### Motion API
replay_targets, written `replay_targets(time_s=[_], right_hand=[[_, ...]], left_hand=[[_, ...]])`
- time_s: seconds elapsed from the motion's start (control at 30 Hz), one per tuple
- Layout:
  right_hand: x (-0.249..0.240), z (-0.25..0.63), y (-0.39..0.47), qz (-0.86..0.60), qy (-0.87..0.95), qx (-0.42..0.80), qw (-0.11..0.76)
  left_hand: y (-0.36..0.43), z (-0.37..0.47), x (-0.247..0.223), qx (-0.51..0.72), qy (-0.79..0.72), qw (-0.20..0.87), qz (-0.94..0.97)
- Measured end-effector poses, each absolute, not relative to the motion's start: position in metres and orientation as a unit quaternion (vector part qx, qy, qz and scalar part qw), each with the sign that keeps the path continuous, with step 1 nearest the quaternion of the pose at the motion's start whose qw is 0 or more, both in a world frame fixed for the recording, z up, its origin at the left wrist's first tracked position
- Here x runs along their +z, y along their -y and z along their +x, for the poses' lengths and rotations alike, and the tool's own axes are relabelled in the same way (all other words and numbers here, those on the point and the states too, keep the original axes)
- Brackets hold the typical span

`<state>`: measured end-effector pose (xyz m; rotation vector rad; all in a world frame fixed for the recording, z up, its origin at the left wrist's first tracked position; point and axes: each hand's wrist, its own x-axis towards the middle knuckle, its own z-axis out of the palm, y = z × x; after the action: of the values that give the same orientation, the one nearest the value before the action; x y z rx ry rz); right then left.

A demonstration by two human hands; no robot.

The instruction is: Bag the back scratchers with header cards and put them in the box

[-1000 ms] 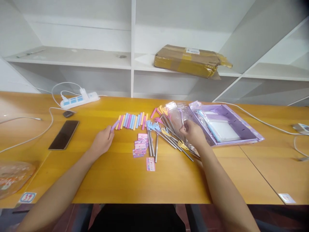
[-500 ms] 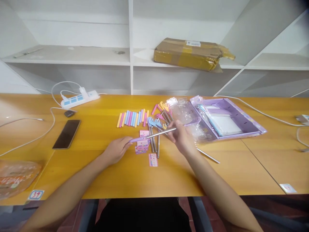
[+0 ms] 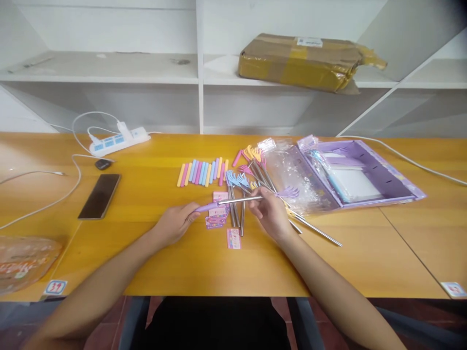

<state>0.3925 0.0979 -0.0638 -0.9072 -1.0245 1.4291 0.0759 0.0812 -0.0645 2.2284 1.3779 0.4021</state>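
A back scratcher (image 3: 239, 200) with a purple handle, metal rod and purple claw head spans both hands. My left hand (image 3: 175, 222) is closed round its purple handle. Near the claw end, the fingers of my right hand (image 3: 269, 208) are closed on the rod. Beneath and behind it lie metal rods with blue claws (image 3: 236, 179), yellow claws (image 3: 254, 152) and pink claws. Pastel handle tubes (image 3: 202, 173) stand in a row behind my left hand. Small pink cards (image 3: 234, 238) lie in front of and under the rods.
An open purple box (image 3: 386, 182) and clear plastic wrapping (image 3: 288, 167) lie to the right. On the left are a phone (image 3: 99, 196), a power strip (image 3: 120, 141) with cables, and an orange plastic bag (image 3: 27, 265). A taped carton (image 3: 299, 61) rests on the shelf.
The view has shifted slightly. The held rod has turned nearer to level, and its purple claw now shows to the right of my right hand.
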Motion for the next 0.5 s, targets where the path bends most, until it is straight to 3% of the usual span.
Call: replay_targets(time_s=[0.5], right_hand=[[-0.0648,0.3982,-0.0967,-0.356,0.500,0.569,0.546]], left_hand=[[-0.0825,0.0746,-0.0647,0.139,-0.506,0.224,0.821]])
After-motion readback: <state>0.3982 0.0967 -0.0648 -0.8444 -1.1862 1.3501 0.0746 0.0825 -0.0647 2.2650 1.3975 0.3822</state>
